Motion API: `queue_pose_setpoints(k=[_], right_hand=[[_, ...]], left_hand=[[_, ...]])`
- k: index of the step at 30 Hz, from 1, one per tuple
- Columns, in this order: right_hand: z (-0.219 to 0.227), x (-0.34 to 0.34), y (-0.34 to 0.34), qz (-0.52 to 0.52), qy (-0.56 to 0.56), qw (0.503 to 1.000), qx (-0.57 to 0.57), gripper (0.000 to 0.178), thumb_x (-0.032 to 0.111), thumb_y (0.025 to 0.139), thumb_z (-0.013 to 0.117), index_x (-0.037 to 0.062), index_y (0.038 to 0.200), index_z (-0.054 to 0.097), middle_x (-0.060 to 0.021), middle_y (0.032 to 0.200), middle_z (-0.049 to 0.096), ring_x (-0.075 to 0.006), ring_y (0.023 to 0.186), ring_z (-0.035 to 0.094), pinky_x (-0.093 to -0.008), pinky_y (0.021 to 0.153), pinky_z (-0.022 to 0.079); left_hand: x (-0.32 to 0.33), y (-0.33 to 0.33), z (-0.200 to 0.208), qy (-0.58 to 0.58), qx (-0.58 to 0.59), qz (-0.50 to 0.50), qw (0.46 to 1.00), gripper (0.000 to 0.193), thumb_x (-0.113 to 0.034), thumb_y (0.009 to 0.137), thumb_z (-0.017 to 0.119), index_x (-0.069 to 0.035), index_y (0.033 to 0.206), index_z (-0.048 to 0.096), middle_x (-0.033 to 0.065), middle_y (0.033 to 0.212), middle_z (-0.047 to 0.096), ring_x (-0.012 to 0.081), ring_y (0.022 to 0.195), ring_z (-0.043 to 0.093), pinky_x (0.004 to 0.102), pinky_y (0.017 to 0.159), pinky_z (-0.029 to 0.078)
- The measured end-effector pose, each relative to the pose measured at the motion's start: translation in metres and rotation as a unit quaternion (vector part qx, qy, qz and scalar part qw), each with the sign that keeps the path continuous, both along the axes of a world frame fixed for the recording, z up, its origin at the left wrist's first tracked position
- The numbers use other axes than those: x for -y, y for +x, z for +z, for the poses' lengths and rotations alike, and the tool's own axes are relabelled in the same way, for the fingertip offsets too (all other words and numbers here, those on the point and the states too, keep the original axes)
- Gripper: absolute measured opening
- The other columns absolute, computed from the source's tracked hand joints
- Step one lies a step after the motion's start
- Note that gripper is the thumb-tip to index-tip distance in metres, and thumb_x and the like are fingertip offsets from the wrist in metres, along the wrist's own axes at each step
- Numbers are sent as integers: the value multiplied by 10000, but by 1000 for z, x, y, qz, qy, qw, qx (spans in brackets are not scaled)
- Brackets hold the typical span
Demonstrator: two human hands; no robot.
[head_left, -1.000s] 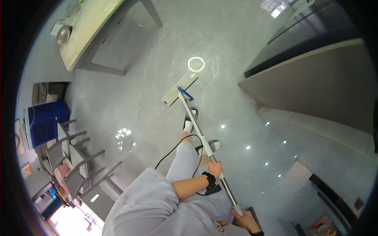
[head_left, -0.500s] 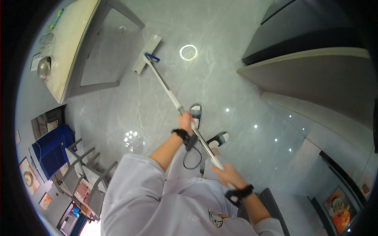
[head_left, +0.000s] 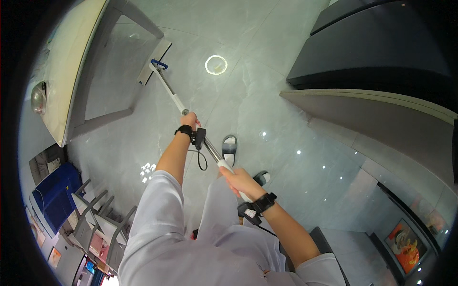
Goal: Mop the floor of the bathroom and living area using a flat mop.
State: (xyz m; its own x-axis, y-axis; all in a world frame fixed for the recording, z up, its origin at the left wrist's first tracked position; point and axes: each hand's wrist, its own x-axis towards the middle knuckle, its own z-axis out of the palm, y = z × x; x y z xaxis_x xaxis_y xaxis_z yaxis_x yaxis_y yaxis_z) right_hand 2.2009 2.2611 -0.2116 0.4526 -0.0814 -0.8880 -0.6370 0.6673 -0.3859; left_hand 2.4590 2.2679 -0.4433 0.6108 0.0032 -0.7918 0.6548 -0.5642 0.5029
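Note:
A flat mop (head_left: 170,91) with a white and silver pole slants from my body to the far left. Its pale rectangular head, joined by a blue hinge, rests on the grey tiled floor (head_left: 191,52) beside a table leg. My left hand (head_left: 190,120) is wrapped round the middle of the pole. Nearer to me, my right hand (head_left: 242,183) grips the white upper section of the handle. Both wrists wear black straps with small black devices and cables. Below the pole are my feet in dark slide sandals (head_left: 229,150).
A pale-topped table (head_left: 71,71) with grey legs stands at the left, a metallic rounded object (head_left: 38,97) on it. Grey chairs (head_left: 102,219) and a blue item (head_left: 58,195) are at lower left. A dark cabinet (head_left: 362,52) and a long panel (head_left: 372,109) line the right.
Both hands have pushed the mop forward and to the left. Its head has slid closer to the table leg. My right arm now reaches further out, and the view has shifted slightly.

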Motion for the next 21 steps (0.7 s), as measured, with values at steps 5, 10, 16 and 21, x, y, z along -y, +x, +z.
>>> queue_pose_setpoints(k=[5, 10, 16, 21], right_hand=[[14, 2, -67, 7, 30, 997, -68, 501, 504, 881, 433, 48, 677, 469, 8, 448, 397, -86, 341, 367, -245, 329, 291], [49, -23, -127, -14, 51, 994, -99, 479, 486, 879, 449, 52, 679, 486, 6, 466, 419, -88, 345, 379, -240, 332, 306], [66, -65, -330, -46, 59, 978, -194, 532, 525, 845, 490, 48, 609, 497, -5, 476, 438, -98, 342, 405, -247, 322, 306], [103, -124, -489, 11, 52, 961, -272, 509, 492, 854, 495, 55, 595, 500, -10, 455, 424, -110, 344, 381, -260, 332, 286]], left_hand=[[9, -86, 16, 20, -23, -12, 999, 259, -61, 712, 444, 156, 853, 457, 156, 585, 494, 262, 416, 508, 391, 366, 394], [-19, -158, 39, 0, -40, -64, 997, 174, -89, 712, 447, 81, 722, 479, 147, 531, 484, 256, 431, 513, 404, 409, 401], [-41, -386, 54, 37, -65, -112, 991, 159, -90, 724, 489, 68, 727, 482, 173, 563, 534, 279, 455, 563, 384, 407, 443], [-129, -578, 27, 174, -12, -96, 980, 250, -89, 679, 571, 26, 897, 530, 257, 847, 607, 421, 832, 587, 461, 738, 468]])
